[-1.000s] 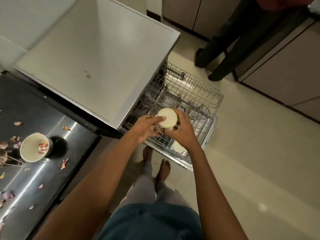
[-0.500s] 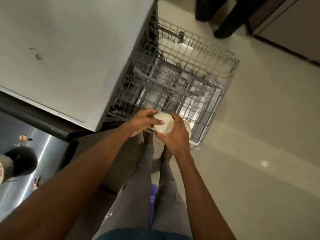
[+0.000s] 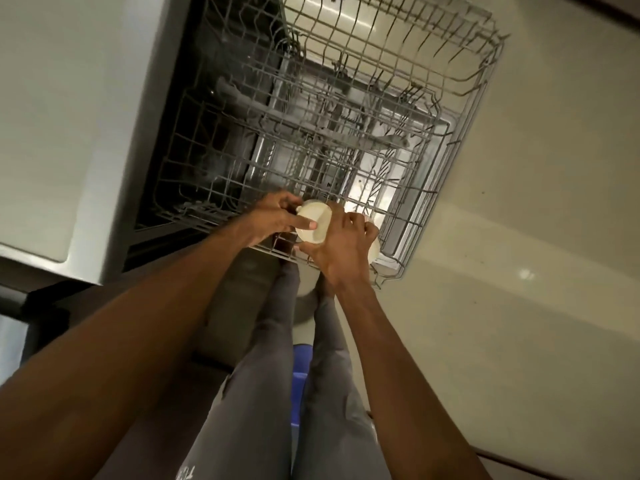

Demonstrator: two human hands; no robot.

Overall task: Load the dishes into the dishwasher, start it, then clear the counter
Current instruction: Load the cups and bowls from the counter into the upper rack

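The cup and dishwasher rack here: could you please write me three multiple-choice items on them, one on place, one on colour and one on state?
1. Where is the cup?
A. On the floor
B. Over the rack's near edge
C. On the counter

2. What colour is the cup?
A. Cream
B. Blue
C. Black

3. How is the cup held?
A. By the left hand only
B. By no hand
C. By both hands

Answers:
1 B: it sits above the near wires of the rack.
2 A: its surface shows pale cream.
3 C: the left hand and right hand both grip it.
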